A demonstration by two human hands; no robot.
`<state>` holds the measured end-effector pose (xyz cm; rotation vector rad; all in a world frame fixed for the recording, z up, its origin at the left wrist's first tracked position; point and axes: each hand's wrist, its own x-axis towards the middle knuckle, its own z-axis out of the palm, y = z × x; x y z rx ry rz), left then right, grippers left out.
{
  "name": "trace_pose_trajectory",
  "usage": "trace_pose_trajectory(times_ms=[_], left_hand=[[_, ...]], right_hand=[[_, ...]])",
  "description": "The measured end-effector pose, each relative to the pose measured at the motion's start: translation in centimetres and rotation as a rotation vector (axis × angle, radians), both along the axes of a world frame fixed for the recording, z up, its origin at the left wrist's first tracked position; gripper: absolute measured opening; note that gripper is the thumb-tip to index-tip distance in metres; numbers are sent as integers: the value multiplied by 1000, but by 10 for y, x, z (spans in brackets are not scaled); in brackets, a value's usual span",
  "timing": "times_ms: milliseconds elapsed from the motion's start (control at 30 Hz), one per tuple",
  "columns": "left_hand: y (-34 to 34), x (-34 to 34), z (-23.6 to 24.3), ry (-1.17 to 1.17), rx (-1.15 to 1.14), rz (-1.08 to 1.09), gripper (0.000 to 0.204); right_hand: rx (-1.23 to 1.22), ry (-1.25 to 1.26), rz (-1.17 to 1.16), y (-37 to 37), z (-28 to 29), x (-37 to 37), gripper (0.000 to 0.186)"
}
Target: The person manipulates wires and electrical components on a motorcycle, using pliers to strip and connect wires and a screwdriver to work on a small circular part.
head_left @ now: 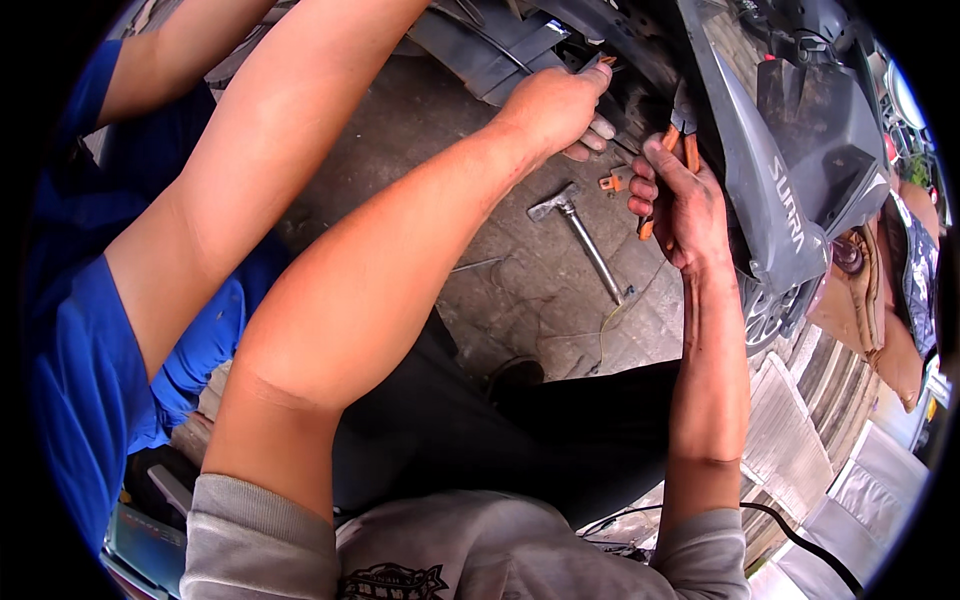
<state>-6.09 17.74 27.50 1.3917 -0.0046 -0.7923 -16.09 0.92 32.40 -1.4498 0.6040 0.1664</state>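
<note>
My right hand is wrapped round the orange handles of a pair of pliers. Their dark jaws point up against the dark underside of a motorbike's body panels. Just left of it, my left hand is closed, thumb and forefinger pinched at the motorbike's dark frame. What it pinches is too small to make out. Between the two hands, a small orange piece shows beside my right fingers. A metal hammer lies on the ground below my hands.
At left, a co-worker in blue clothes stretches bare arms toward the motorbike. A grey side panel and a wheel stand close to my right arm. Thin wire lies near the hammer; cardboard is at right.
</note>
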Motion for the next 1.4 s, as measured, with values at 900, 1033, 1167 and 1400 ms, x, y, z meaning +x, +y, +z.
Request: trace_pose_trajectory(times_ms=[900, 1033, 1167, 1400], left_hand=[[11, 33, -11, -105, -83, -160, 42], [4, 33, -3, -81, -111, -120, 47], [3, 35, -1, -189, 17, -182, 61], [0, 44, 10, -290, 233, -282, 59]], right_hand=[[-766, -94, 244, 61, -20, -34, 16], [-847, -54, 228, 63, -42, -26, 18], [-948, -2, 290, 53, -53, -23, 19], [-985, 41, 348, 42, -30, -25, 28]])
